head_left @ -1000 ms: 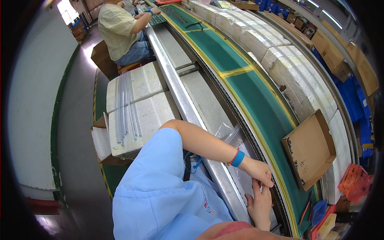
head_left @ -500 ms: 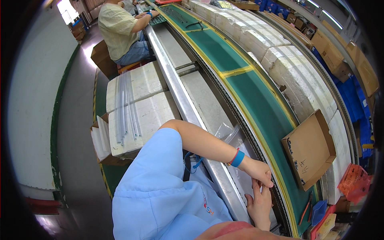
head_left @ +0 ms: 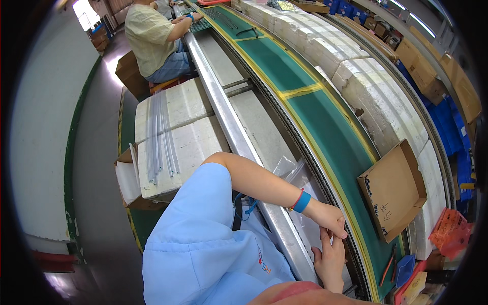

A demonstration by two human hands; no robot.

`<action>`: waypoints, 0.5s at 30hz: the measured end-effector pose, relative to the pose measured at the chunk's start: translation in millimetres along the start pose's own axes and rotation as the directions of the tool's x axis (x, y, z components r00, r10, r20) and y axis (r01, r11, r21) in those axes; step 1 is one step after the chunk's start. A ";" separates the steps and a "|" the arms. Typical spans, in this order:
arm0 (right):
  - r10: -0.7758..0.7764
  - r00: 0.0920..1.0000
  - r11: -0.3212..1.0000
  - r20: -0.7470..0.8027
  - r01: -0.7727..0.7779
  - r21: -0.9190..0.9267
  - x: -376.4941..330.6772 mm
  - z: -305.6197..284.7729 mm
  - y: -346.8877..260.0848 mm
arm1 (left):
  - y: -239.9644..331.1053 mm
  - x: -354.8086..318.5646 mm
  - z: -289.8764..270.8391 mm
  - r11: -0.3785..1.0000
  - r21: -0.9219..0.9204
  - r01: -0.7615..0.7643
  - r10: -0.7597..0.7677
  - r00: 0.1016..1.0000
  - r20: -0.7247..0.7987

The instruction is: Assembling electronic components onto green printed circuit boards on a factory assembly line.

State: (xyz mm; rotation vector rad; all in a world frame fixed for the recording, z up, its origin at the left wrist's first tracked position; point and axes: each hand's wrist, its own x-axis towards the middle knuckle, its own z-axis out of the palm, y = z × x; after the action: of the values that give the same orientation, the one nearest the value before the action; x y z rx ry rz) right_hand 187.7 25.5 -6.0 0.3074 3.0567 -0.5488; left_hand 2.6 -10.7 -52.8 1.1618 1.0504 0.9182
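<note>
My left hand (head_left: 327, 219), with a blue wrist strap (head_left: 302, 202) and a red band, is bent downward with its fingers curled closed. Just below it, my right hand (head_left: 331, 262) points upward and its fingertips meet those of the left. The right thumb stands a little apart from the fingers. Whatever lies between the fingertips is too small or hidden to make out. Both hands are over the near edge of the green conveyor belt (head_left: 333, 124), above clear plastic bags (head_left: 300, 175) lying beside the metal rail (head_left: 234, 127).
An open cardboard tray (head_left: 396, 193) sits on the belt, near orange-handled pliers (head_left: 389, 267) and a blue bin (head_left: 405, 269). White foam blocks (head_left: 381, 96) line the far side. Clear tubes (head_left: 162, 137) lie on foam at left. A seated person (head_left: 152, 40) works farther up.
The white sheets in the box at the left have shifted slightly. My hands stay in nearly the same place, fingertips together.
</note>
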 end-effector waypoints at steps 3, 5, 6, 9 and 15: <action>-0.010 1.000 1.000 -0.009 0.010 -0.007 -0.1 1.3 2.4 | 0.6 0.4 -0.5 1.000 0.000 -0.005 0.005 1.000 0.002; -0.011 1.000 1.000 -0.008 0.011 -0.005 0.2 2.6 4.2 | 0.1 1.4 -0.8 1.000 -0.005 -0.004 0.004 1.000 0.006; -0.031 0.999 0.999 -0.026 0.030 -0.015 0.3 3.1 4.5 | -0.5 1.7 -0.8 1.000 -0.011 0.000 0.000 1.000 0.009; -0.040 0.999 0.999 -0.035 0.039 -0.031 0.8 0.7 1.4 | -3.1 3.2 -0.3 1.000 -0.011 0.004 -0.004 1.000 0.006; 0.000 1.000 1.000 0.010 0.000 -0.001 -0.9 2.0 2.7 | -1.3 1.6 0.4 1.000 0.002 0.004 -0.004 1.000 0.003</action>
State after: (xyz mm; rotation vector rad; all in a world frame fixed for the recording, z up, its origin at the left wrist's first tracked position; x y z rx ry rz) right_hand 189.0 27.1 -8.8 0.3030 3.0469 -0.5474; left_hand 3.5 -9.5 -54.3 1.1621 1.0516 0.9120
